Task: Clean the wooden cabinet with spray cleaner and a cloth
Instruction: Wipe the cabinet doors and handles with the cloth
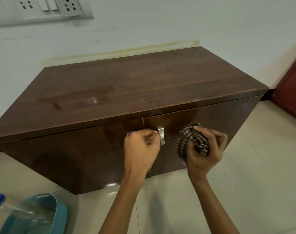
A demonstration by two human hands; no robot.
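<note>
A low dark wooden cabinet [127,85] stands against the wall, with two glossy front doors, both closed. Wet streaks show on its top at the left. My left hand [141,149] is closed around the metal handle of the left door [129,133], covering most of it. The right door's handle [161,135] shows just beside that hand. My right hand [205,154] grips a bunched brown-and-white checked cloth [192,141] and holds it against the right door's front.
A clear plastic bottle with a blue cap [13,210] lies across a teal basin [42,215] on the tiled floor at the lower left. A dark red door [292,92] is at the right. A socket panel [42,7] sits on the wall above.
</note>
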